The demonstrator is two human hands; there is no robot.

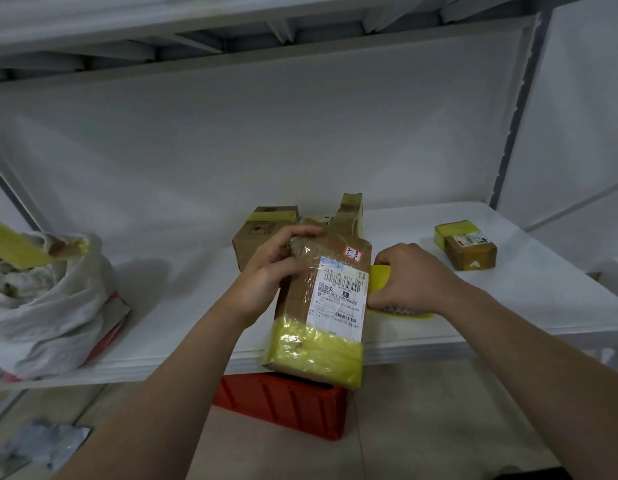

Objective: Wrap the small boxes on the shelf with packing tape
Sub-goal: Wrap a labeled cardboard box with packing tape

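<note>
box [330,306] gripped by left fingers [298,234], right fingers [383,258] with tape [379,278] alongside.

A white shelf [543,271] is carrying a white bag [47,306] at left, a cardboard box [255,237] mid-back and a small taped box [468,252] at right

A brown labelled box [321,306], yellow-taped round its near end, lies tilted over the front edge of the shelf [508,306], held by the left hand [276,268]. The yellow tape [380,277] sits against its right side in the right hand [411,275]. Behind it stand a taped carton [255,237] and a narrow box [350,209]. A small box [467,247] lies flat well to the right.
</note>
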